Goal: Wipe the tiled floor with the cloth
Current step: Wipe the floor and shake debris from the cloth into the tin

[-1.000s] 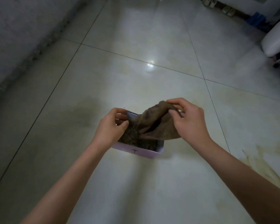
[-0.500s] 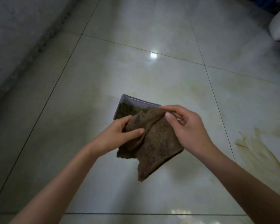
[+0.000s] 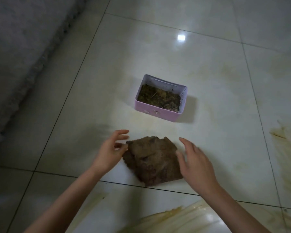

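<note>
- The brown cloth [image 3: 151,162] lies crumpled and flat on the tiled floor [image 3: 158,56], near the person and between both hands.
- The left hand [image 3: 110,151] is at the cloth's left corner with its fingers loosely spread. Blur hides whether they touch the cloth.
- The right hand [image 3: 194,161] has straight fingers held close together, and it overlaps the cloth's right edge.
- A pink box [image 3: 155,112] holding dark dirt stands just beyond the cloth.
- Yellow-brown stains [image 3: 180,217] streak the near tiles, and another smear [image 3: 286,137] lies far right.
</note>
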Available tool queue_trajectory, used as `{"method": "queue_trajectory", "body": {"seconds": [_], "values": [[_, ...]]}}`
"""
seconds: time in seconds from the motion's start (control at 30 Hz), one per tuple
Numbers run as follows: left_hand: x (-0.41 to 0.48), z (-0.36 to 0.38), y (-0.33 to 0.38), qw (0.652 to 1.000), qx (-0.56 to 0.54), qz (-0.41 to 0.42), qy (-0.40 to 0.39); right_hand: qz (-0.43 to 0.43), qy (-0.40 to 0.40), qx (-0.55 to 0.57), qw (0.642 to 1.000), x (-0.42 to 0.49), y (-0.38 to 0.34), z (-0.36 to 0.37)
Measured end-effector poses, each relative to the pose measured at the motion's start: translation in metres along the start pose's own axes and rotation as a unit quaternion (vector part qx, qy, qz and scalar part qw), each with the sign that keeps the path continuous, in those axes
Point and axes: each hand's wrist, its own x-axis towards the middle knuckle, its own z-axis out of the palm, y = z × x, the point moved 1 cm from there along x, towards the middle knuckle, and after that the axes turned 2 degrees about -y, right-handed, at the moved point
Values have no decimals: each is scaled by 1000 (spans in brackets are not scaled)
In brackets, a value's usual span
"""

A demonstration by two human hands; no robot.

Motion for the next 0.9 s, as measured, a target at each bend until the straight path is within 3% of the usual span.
{"method": "queue_trajectory", "body": {"seconds": [0.07,0.17,0.23,0.33,0.47,0.53,0.6,0.67,0.7,0.9], "values": [[-6,-8,-16,990,135,23,41,-49,-79,-168,981,-3,8,23],[-23,-26,-42,968,244,18,50,-163,-117,-184,962,1,-2,66],[-34,-42,-57,953,293,8,80,-180,-134,-202,953,9,-14,91],[-44,-64,-75,923,369,-16,106,-148,-119,-203,961,26,-27,109],[-56,-73,-99,894,428,-96,90,-184,-58,-190,963,33,-5,104],[-58,-72,-108,892,432,-100,89,-133,-8,-186,973,33,31,93],[-57,-75,-111,895,426,-91,95,5,47,-153,987,33,61,80],[-57,-78,-110,897,422,-80,107,105,89,-120,983,36,52,83],[-57,-79,-110,898,420,-74,113,110,98,-114,983,37,33,92],[-52,-79,-105,925,316,-53,207,-176,11,-51,983,34,-152,177]]}}
